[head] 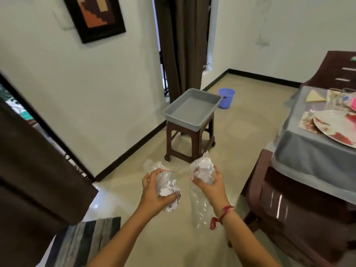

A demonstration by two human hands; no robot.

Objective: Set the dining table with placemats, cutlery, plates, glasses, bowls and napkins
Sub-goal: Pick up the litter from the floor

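The left hand [154,191] grips the left wad [168,185] of crumpled clear plastic and white paper. The right hand [212,185] grips the right wad [202,166], the two apart above the floor. At far right the grey-clothed surface [308,153], cut off by the edge, carries a patterned plate [334,125], a folded napkin [315,96] and blurred glassware [335,99].

Centre of frame: grey plastic tub [192,110] resting on a dark brown stool [195,145]. Just beyond, up and to the right, a purple bucket [226,98] standing on the beige floor [240,132]. Upper left: dark-framed picture [96,14] in brown and orange blocks. Top centre: brown curtain [183,45] hanging down. Left edge: second brown curtain [28,170]. Lower left: striped grey rug [84,241]. Lower right: glossy brown chair [289,205].
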